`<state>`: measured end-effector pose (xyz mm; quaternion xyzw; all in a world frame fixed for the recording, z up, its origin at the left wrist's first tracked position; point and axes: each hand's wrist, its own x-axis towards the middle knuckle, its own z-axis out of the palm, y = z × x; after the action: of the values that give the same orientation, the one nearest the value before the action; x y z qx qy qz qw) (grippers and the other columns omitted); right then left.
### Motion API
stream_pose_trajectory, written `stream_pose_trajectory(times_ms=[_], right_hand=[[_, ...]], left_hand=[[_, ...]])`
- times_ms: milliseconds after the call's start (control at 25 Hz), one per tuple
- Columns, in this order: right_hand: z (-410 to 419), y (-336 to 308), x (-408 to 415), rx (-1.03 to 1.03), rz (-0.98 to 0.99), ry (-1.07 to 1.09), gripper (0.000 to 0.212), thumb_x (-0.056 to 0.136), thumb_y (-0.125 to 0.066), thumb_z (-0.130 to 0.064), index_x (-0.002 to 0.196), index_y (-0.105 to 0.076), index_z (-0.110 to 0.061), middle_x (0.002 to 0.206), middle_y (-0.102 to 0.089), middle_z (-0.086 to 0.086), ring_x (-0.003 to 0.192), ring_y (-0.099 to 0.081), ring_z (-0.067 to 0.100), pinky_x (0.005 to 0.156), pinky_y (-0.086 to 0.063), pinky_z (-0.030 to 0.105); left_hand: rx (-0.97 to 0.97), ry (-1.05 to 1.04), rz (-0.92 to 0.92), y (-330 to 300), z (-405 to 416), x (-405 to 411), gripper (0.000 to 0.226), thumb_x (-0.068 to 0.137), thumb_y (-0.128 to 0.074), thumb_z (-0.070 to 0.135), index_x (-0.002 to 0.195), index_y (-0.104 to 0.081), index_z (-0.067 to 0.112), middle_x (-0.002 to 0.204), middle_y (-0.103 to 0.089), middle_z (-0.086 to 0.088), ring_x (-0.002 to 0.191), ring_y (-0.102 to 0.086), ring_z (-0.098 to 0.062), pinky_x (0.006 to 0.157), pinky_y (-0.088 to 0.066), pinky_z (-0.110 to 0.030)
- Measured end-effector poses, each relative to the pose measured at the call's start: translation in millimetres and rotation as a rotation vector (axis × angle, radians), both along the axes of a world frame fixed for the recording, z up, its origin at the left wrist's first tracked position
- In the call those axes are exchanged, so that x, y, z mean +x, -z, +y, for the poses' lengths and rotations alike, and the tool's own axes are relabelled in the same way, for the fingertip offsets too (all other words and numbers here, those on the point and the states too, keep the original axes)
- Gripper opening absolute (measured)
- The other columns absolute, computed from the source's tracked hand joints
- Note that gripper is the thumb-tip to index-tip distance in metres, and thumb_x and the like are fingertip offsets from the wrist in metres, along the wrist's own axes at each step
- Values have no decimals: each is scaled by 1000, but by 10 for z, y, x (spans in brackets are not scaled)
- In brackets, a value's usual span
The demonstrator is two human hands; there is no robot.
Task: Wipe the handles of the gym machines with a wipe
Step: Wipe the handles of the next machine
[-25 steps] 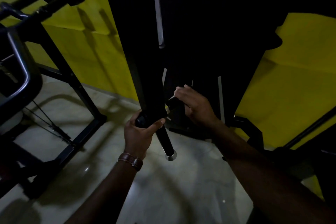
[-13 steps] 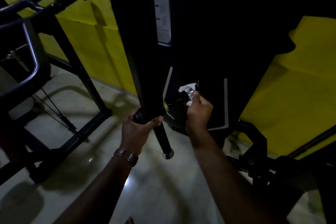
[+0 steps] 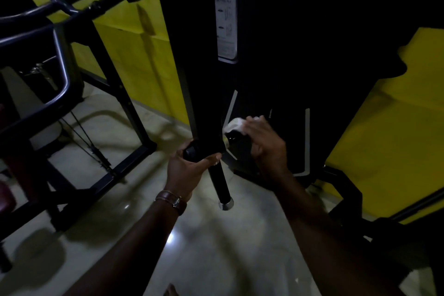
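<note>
Fingers (image 3: 258, 127) are pinching our soft white wipe (image 3: 234, 124) against the handle (image 3: 236, 140);
our left hand (image 3: 189, 170) is gripping the stiff bar (image 3: 219, 182); we're judging it slippery.

two hands: left hand (image 3: 186, 170), right hand (image 3: 265, 142). one white wipe (image 3: 234, 124). one black handle with a chrome end cap (image 3: 222, 187). one wristwatch (image 3: 171, 200) (brown strap). two gym machines: tall black machine (image 3: 300, 31), side frame (image 3: 108, 74). one instruction label (image 3: 225, 14).

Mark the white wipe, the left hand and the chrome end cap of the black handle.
white wipe (image 3: 234, 124), head view, on its bunched middle.
left hand (image 3: 186, 170), head view, back of the hand.
chrome end cap (image 3: 226, 205), head view, on its rim.
</note>
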<state>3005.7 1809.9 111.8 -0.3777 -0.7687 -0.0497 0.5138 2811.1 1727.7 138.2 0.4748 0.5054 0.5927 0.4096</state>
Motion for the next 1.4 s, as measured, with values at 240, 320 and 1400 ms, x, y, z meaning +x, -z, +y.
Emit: stream_pose_trajectory(times_ms=[240, 320, 1400], right_hand=[[-153, 107, -224, -104, -96, -121, 64, 65, -74, 14, 124, -62, -8, 132, -60, 5, 132, -44, 7, 115, -31, 30], [26, 16, -51, -51, -17, 23, 40, 80, -60, 10, 117, -66, -5, 123, -65, 9, 125, -54, 15, 110, -39, 40], [-107, -183, -76, -281, 316, 276, 13, 89, -60, -3, 93, -72, -2, 99, -63, 8, 91, -60, 19, 83, -52, 29]], left_hand=[[-4, 3, -14, 4, -2, 2, 44, 68, -83, -1, 110, -66, 4, 102, -74, -9, 98, -70, -24, 83, -57, -34], [-19, 5, -21, 3, -11, -9, 45, 68, -83, 0, 110, -66, 5, 103, -74, -8, 99, -70, -23, 84, -57, -36], [-13, 9, -6, -1, -28, -14, 41, 70, -82, 1, 108, -68, 8, 103, -74, -5, 100, -70, -21, 85, -56, -36]])
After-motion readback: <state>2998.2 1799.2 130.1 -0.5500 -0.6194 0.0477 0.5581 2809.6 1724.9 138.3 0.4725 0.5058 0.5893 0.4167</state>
